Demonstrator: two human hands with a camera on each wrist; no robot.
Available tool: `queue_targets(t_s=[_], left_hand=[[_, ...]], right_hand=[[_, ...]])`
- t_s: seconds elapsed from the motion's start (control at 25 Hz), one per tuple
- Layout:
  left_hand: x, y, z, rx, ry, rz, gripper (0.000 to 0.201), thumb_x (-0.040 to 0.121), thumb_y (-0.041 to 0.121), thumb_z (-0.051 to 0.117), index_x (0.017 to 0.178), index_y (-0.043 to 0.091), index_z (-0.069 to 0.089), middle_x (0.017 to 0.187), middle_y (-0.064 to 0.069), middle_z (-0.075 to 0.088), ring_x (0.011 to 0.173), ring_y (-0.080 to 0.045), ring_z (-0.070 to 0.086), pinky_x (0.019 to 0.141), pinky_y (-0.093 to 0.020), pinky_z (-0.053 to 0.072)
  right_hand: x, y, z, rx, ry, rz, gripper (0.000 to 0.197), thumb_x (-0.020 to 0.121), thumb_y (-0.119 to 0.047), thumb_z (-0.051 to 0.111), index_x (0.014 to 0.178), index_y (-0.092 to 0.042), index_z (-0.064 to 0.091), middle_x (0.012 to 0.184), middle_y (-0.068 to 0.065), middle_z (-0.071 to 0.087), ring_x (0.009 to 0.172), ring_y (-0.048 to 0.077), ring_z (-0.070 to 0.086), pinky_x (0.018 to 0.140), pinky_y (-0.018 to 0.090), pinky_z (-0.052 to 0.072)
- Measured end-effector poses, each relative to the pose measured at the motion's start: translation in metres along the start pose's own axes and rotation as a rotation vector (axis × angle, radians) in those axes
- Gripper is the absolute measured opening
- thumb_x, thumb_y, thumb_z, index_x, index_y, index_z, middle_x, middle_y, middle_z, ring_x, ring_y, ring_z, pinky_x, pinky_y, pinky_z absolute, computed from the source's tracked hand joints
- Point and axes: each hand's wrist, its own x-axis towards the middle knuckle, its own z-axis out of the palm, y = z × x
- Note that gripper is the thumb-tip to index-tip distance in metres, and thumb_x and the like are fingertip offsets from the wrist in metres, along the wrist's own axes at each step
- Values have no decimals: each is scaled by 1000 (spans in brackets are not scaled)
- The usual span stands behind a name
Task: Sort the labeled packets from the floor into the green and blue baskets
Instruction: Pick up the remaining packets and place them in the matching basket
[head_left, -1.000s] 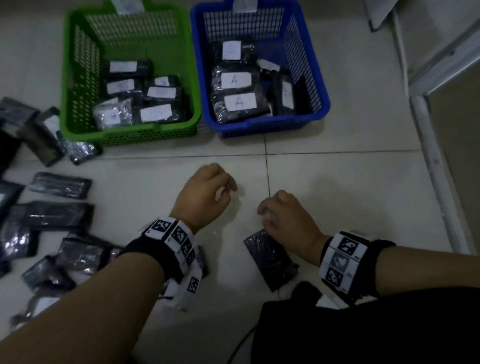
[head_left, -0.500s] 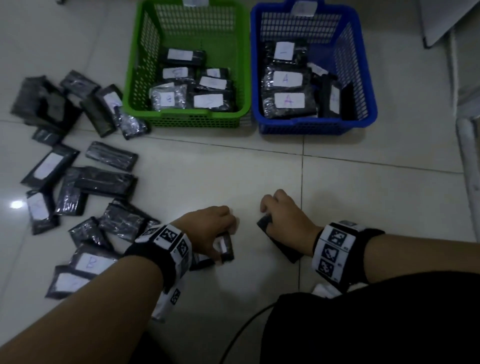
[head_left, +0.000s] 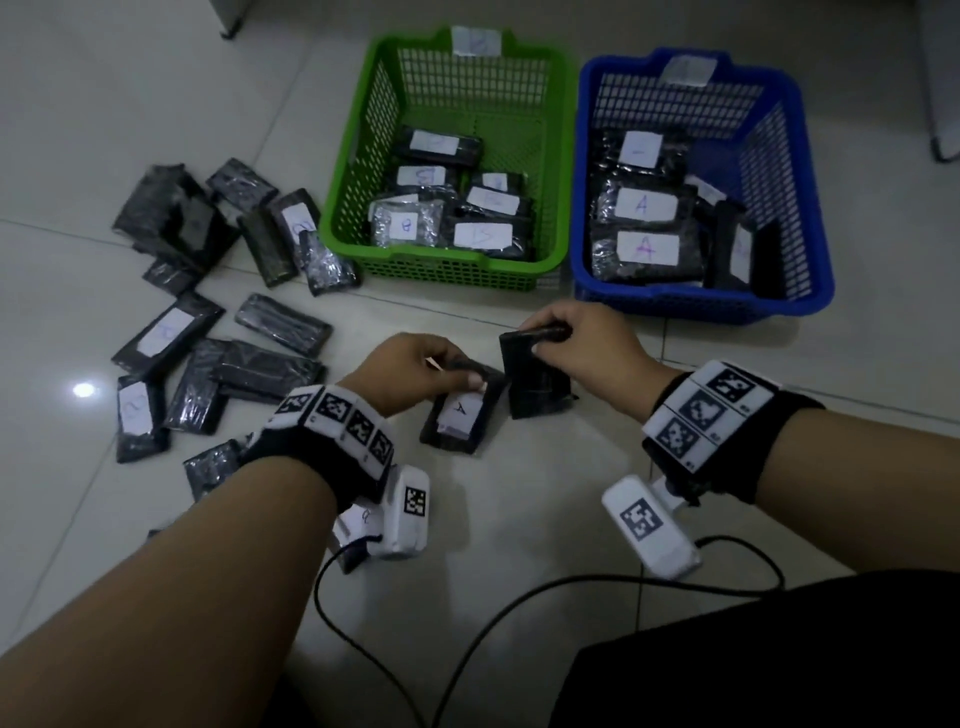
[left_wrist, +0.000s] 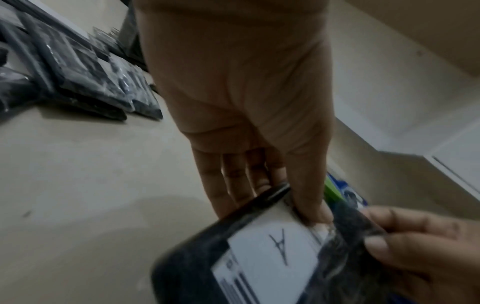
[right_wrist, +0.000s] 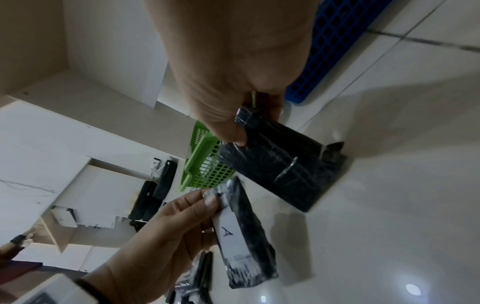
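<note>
The left hand (head_left: 415, 371) is pinching the top edge of a black packet labeled A (head_left: 464, 415), thumb on the label side and fingers behind, as the left wrist view shows. Just beside it, at its 3 o'clock, the right hand (head_left: 582, 348) is gripping the upper end of a second black packet (head_left: 535, 379) whose label is not showing; its lower end is resting on the tiled floor (head_left: 519, 519). The two packets are nearly touching. At 12 o'clock from the hands the green basket (head_left: 358, 228) is holding labeled packets, and at 1 o'clock the blue basket (head_left: 810, 280) is holding packets marked A. At 9 to 10 o'clock more loose packets (head_left: 270, 364) are lying scattered on the floor.
</note>
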Motion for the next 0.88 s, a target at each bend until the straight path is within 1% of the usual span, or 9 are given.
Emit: queue_targets(t_s=[0.04, 0.12, 0.2, 0.32, 0.44, 0.52, 0.68, 0.8, 0.88], left_hand=[[0, 2, -9, -144, 28, -29, 21, 78, 27, 74, 89, 9, 69, 81, -4, 69, 75, -18, 66, 72, -32, 58], [0, 6, -25, -348, 69, -36, 18, 85, 23, 68, 95, 8, 65, 79, -3, 66, 69, -15, 66, 62, -32, 59], [1, 10, -38, -471, 132, -3, 12, 87, 24, 65, 93, 13, 64, 76, -1, 65, 64, -14, 65, 57, -30, 56], [8, 17, -54, -591, 219, 53, 4, 88, 22, 63, 90, 19, 64, 74, 1, 62, 56, -11, 61, 52, -26, 53], [15, 27, -61, -642, 253, 107, 13, 87, 15, 64, 99, 18, 59, 67, 6, 61, 50, -8, 57, 47, -23, 50], [23, 32, -61, -655, 267, 131, 21, 88, 8, 62, 105, 16, 54, 55, 9, 54, 47, -5, 51, 49, -23, 49], [39, 43, -58, -712, 229, 189, 33, 87, -1, 59, 113, 17, 53, 65, 4, 49, 60, -13, 47, 61, -29, 42], [54, 64, -47, -741, 245, 218, 40, 85, 3, 64, 120, 16, 50, 75, 1, 56, 62, -11, 51, 55, -23, 42], [66, 76, -33, -740, 306, 227, 36, 84, 8, 67, 115, 16, 50, 76, 0, 61, 63, -9, 54, 58, -23, 44]], right_hand=[[3, -4, -2, -18, 35, -43, 27, 75, -10, 66, 87, -35, 68, 95, -4, 69, 98, 16, 57, 79, 27, 49], [7, -12, -5, -18, 112, -157, 29, 75, -9, 65, 82, -37, 66, 91, -5, 68, 95, 16, 53, 77, 26, 46], [9, -19, -9, 152, 159, -267, 30, 76, 3, 60, 82, -25, 68, 95, -3, 68, 95, 13, 59, 81, 22, 47], [11, -25, -13, 267, 208, -354, 32, 74, 16, 54, 81, -13, 67, 110, 2, 57, 108, 8, 55, 85, 8, 42], [15, -21, -15, 278, 223, -340, 39, 74, 21, 48, 82, -13, 66, 110, 0, 55, 109, 6, 54, 89, 7, 41], [18, -19, -21, 290, 235, -298, 41, 78, 19, 45, 83, -14, 68, 112, 2, 58, 109, 4, 55, 94, 9, 40], [22, -15, -37, 361, 314, -198, 26, 85, 9, 52, 81, -9, 70, 104, 3, 63, 92, -8, 57, 86, 7, 42], [28, -6, -53, 515, 391, -138, 24, 85, 5, 59, 85, -17, 67, 89, 1, 67, 79, 6, 61, 77, 21, 48], [33, 4, -70, 600, 453, -86, 29, 85, 7, 58, 89, -21, 65, 86, 1, 67, 81, 14, 63, 78, 30, 52]])
